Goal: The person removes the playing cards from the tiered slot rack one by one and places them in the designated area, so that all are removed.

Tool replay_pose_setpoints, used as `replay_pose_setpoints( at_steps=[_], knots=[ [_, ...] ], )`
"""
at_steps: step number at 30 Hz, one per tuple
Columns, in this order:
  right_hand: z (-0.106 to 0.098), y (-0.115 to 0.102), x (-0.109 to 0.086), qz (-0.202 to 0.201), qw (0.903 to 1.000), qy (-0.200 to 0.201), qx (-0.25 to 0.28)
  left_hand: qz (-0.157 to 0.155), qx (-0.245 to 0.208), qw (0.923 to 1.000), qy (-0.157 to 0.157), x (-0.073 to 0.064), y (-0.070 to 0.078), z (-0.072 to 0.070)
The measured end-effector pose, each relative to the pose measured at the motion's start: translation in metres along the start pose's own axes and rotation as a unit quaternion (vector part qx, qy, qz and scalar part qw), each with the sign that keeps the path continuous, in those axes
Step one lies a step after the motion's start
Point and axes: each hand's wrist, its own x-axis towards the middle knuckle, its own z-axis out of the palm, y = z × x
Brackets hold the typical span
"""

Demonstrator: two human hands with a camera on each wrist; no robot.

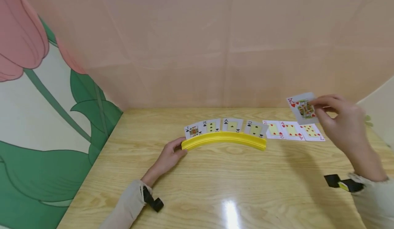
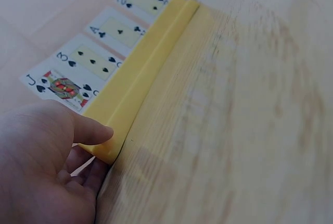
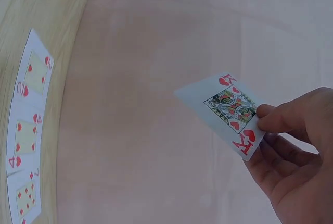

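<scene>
My left hand (image 1: 169,155) grips the left end of a curved yellow card holder (image 1: 224,137), thumb on its front face in the left wrist view. Standing in the holder, left to right, are a jack of spades (image 1: 194,132), a three of spades (image 1: 211,125), an ace of clubs (image 1: 232,125) and a two of spades (image 1: 256,129). Raised above the table at the right, my right hand (image 1: 344,123) pinches a king of hearts (image 1: 303,109) by its edge between thumb and fingers. The king's face shows in the head and right wrist views.
Face up on the table, right of the holder, lie a two of hearts (image 1: 273,130), a four of hearts (image 1: 290,130) and a seven of diamonds (image 1: 312,132), side by side. The wooden table (image 1: 200,188) meets a pink cloth backdrop (image 1: 191,68) behind.
</scene>
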Motion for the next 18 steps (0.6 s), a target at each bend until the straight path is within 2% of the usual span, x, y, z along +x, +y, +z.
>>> replay_pose_setpoints(
  at_steps=[5, 6, 12, 13, 18],
  knots=[
    [-0.001, 0.017, 0.000, 0.017, 0.9996, 0.001, -0.022, -0.005, -0.007, 1.0000, 0.003, 0.001, 0.000, 0.001],
    [-0.001, 0.019, 0.000, 0.020, 0.9995, 0.001, -0.024, -0.005, -0.008, 0.9999, 0.002, 0.000, 0.004, 0.001],
    [-0.001, 0.040, -0.004, 0.049, 0.9984, -0.005, -0.027, -0.013, -0.002, 0.9999, 0.003, -0.001, 0.004, 0.000],
    [-0.001, 0.044, -0.006, 0.058, 0.9978, -0.010, -0.030, -0.014, 0.000, 0.9999, 0.004, 0.001, -0.001, 0.000],
    [-0.002, 0.060, -0.011, 0.126, 0.9899, -0.045, -0.047, -0.015, 0.001, 0.9999, 0.004, 0.001, 0.000, 0.000]
  ],
)
